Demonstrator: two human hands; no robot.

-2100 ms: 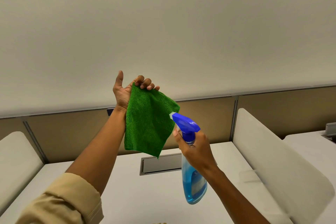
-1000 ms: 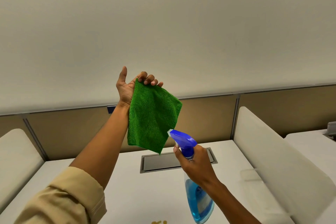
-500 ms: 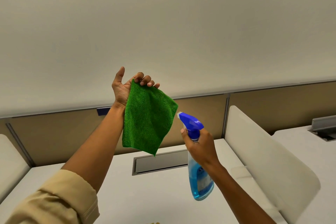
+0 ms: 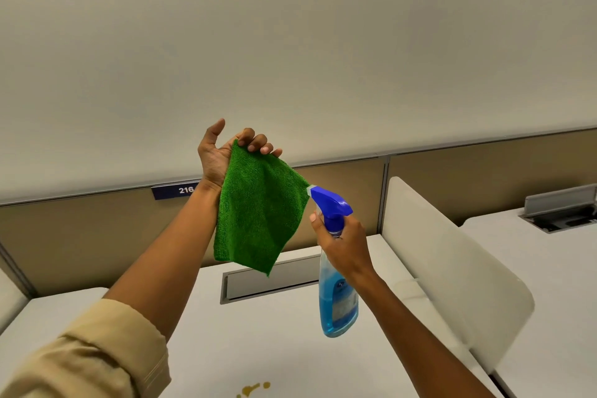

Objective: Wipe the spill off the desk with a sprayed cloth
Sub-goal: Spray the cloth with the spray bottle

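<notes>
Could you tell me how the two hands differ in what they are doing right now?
The left hand is raised high, pinching the green cloth by its top edge so it hangs; the right hand sits lower, wrapped around the spray bottle neck, nozzle nearly touching the cloth. Both have a closed grip above the desk.

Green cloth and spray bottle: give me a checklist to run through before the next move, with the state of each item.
1. Green cloth held firmly: ok, the left hand pinches its top edge and it hangs free above the desk.
2. Spray bottle gripped: ok, the right hand wraps its neck.
3. Nozzle aimed at the cloth: ok, its tip sits at the cloth's right edge.
4. Liquid left in the bottle: ok, blue liquid fills the lower part.
5. Cloth already damp: cannot tell.
6. Spill located: ok, yellowish drops at the desk's near edge, not yet wiped.
</notes>
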